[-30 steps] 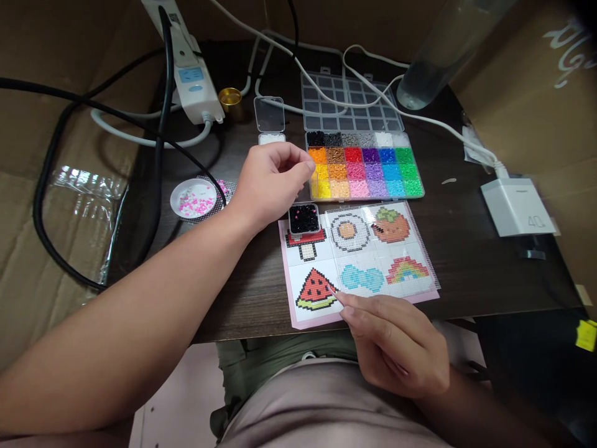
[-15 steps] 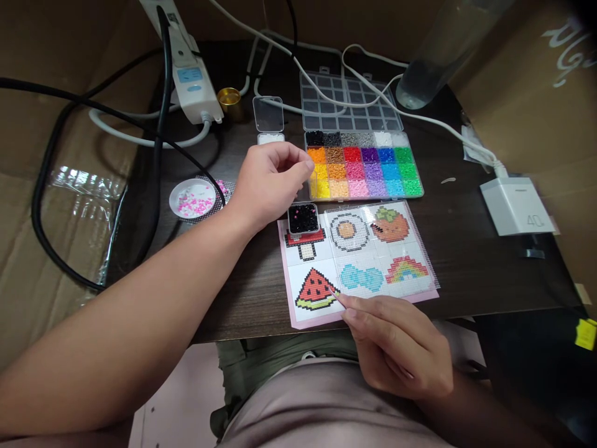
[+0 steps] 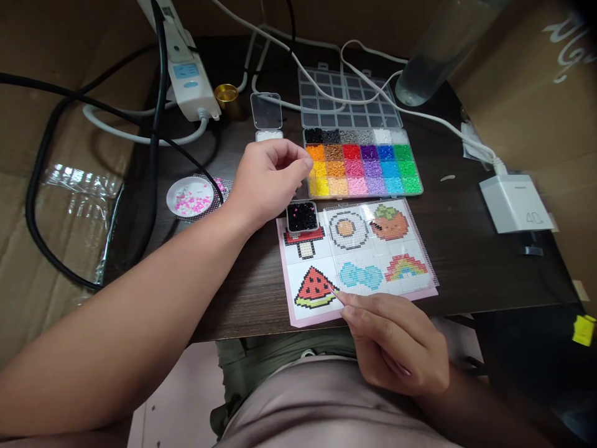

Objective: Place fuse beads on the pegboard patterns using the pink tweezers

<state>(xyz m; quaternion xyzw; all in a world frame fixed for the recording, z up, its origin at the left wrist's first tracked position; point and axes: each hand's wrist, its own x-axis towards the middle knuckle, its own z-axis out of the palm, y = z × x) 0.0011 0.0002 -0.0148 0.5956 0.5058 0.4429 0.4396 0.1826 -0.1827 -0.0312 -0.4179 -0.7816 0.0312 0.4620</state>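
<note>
Since the small square box of black beads sits up and to the left of my right hand, beyond the watermelon picture, my left hand is much the nearer to it, just above its far side. With my right thumb and finger I pinch a thin pinkish tool; its long axis slants forward and left, the tip at the melon's right edge, though I cannot tell whether it touches the paper. My left thumb and forefinger come together beside a clear edge, and I cannot tell whether they grip it. Clear-walled, with rounded corners, the box stands over the upper-left corner of the pattern sheet, covering the top of the mushroom picture; its beads make a dark, loose heap with a few pink specks among them. Pink-bordered, the sheet lies flat near the front edge of the tabletop, longer from side to side and turned slightly, a clear gridded board over its right part.
</note>
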